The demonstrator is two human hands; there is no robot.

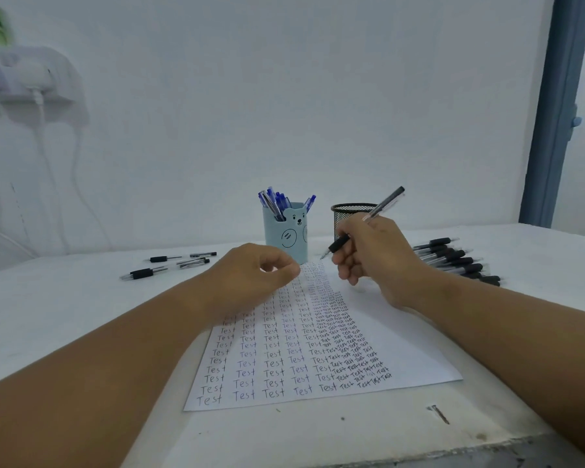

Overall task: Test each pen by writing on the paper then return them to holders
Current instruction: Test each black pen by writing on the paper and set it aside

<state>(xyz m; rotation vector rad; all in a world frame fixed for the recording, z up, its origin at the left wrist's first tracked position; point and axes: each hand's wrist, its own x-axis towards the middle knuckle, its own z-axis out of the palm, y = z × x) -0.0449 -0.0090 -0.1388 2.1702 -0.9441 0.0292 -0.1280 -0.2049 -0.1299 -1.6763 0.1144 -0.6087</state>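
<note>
Pen in my right hand (368, 255) was a clear-barrelled black ballpoint (368, 219), light and stiff, with a rubber grip near the tip; I pinched it by that grip between thumb and fingers, its tip poised just above the top of the paper (402, 342), its cap end slanting up past the black mesh holder (347, 211); the smooth barrel looked slippery to me, so the rubber seemed the right place to hold. My left hand (250, 275) rested on the sheet's upper left, fingers loosely curled, gripping nothing, steadying thin paper that I judged would slide easily on the white surface (65, 309). Rows of "Test" filled most of the sheet; free space lay only along its right side. The blue bear holder (286, 236), full of blue pens (277, 202), stood just behind the paper's top edge, close to my writing tip. A pile of black pens (453, 260) lay to the right, near my wrist, easy to knock, I thought; several loose pens and parts (169, 265) lay well off to the left.
</note>
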